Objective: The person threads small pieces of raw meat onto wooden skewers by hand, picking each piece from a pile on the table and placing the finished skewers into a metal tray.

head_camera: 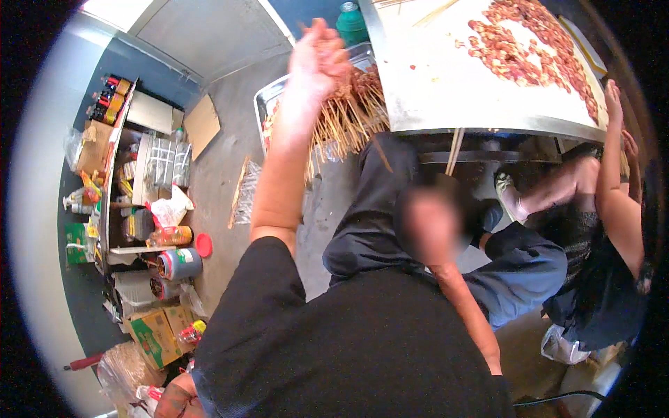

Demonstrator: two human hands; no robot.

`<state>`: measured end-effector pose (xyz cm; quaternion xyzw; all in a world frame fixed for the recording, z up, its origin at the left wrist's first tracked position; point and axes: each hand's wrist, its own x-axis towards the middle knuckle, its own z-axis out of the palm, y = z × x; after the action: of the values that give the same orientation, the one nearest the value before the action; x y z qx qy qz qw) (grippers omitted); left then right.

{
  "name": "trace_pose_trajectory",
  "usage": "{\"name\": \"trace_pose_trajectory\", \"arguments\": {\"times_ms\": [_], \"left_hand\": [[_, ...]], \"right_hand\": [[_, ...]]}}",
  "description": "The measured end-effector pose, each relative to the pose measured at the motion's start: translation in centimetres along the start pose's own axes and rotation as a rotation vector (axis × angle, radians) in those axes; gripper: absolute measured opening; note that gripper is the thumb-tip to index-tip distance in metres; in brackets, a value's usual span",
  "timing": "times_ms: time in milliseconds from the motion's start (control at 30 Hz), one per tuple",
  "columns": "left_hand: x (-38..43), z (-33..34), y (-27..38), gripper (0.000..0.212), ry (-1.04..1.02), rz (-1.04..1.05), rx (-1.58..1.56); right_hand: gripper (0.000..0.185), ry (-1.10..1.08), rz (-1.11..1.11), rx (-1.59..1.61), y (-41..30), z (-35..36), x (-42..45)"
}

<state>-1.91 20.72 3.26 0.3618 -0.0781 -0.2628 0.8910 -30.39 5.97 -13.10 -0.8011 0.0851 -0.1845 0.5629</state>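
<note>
My left hand (319,60) is raised with its fingers curled, and motion blur hides whether it holds anything. Below and beside it, a metal tray (257,99) carries many meat skewers (342,117), their bare wooden sticks pointing towards me. My right hand (433,224) is low over my lap, mostly lost in a blurred patch. Two thin wooden sticks (456,151) reach from the table edge towards it; I cannot tell whether it grips them. On the white-topped table (418,107) lies a wide spread of raw meat pieces (533,57), with loose wooden sticks (436,13) at the far edge.
At right a co-worker's hand (614,102) is at the table edge, legs below. A green bottle (351,23) stands behind the tray. Along the left wall are a cluttered shelf (123,151), cardboard boxes (151,337) and a large jar (180,264). A cardboard sheet (205,125) leans nearby.
</note>
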Motion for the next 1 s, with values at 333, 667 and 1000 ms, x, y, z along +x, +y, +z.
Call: {"name": "trace_pose_trajectory", "arguments": {"times_ms": [333, 667, 1000], "left_hand": [[-2.8, -21.6, 5.0, 0.005, 0.555, -0.031, 0.591], [2.5, -22.9, -0.6, 0.035, 0.708, 0.110, 1.202], [4.7, -22.1, -3.4, 0.013, 0.555, 0.231, 1.791]], "right_hand": [[0.035, -0.257, -0.324, -0.316, 3.6, 2.7, -0.6], [0.032, -0.376, 0.207, 0.320, 3.7, 0.5, -1.7], [0.022, -0.236, 0.242, 0.201, 0.0, 0.8, -0.9]]}}
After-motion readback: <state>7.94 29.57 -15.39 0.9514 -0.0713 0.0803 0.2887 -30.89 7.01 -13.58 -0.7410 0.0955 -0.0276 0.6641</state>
